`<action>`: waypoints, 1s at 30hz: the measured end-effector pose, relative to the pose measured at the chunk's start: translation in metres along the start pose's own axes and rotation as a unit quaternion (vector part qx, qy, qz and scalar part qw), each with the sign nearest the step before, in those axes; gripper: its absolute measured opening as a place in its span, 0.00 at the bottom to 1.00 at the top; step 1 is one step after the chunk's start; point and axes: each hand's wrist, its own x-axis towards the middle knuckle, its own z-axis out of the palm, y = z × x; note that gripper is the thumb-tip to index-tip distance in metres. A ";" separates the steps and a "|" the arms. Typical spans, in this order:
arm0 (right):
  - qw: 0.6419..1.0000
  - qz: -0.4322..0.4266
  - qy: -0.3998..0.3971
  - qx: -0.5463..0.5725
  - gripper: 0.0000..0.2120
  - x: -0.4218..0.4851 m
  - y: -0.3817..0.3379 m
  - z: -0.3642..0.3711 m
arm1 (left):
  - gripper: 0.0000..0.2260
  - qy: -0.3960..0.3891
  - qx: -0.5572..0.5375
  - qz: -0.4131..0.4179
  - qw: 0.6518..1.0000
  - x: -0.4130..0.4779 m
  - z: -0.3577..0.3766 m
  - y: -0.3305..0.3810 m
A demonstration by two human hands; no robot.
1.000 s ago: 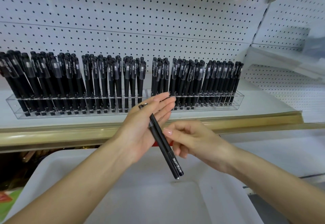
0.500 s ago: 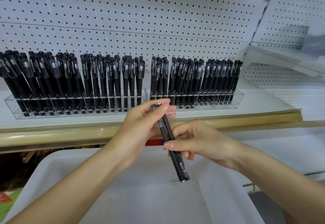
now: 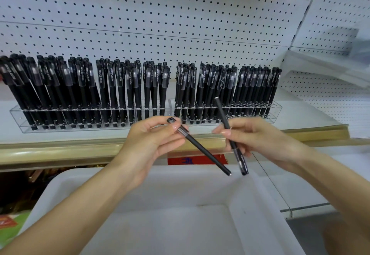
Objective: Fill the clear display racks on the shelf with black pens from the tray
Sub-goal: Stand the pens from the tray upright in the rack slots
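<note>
1 head-worn wide-angle view, facing forward-down, near the shelf (image 3: 304,115)

A white shelf (image 3: 312,114) edged by a gold front strip (image 3: 60,150) carries two clear racks end to end, just behind that strip. Left rack (image 3: 80,129) and right rack (image 3: 277,109) stand packed with upright black pens (image 3: 112,86).

Held pair now split.
The right hand (image 3: 258,140) has pulled one pen (image 3: 230,134) clear; the left hand (image 3: 148,140) keeps the other pen (image 3: 200,146), the two apart.
</note>
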 end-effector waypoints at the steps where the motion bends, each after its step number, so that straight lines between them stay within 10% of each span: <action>1: 1.000 -0.002 0.012 0.010 0.15 0.001 0.000 -0.004 | 0.07 0.005 -0.013 0.003 1.000 0.000 -0.002 0.001; 8: 0.999 -0.018 0.017 0.032 0.27 0.003 0.000 -0.011 | 0.12 0.042 -0.061 0.014 0.997 0.003 -0.004 0.002; 30: 0.995 0.029 0.096 0.019 0.06 0.003 -0.007 -0.050 | 0.09 0.022 -0.034 0.044 0.998 0.009 0.006 0.011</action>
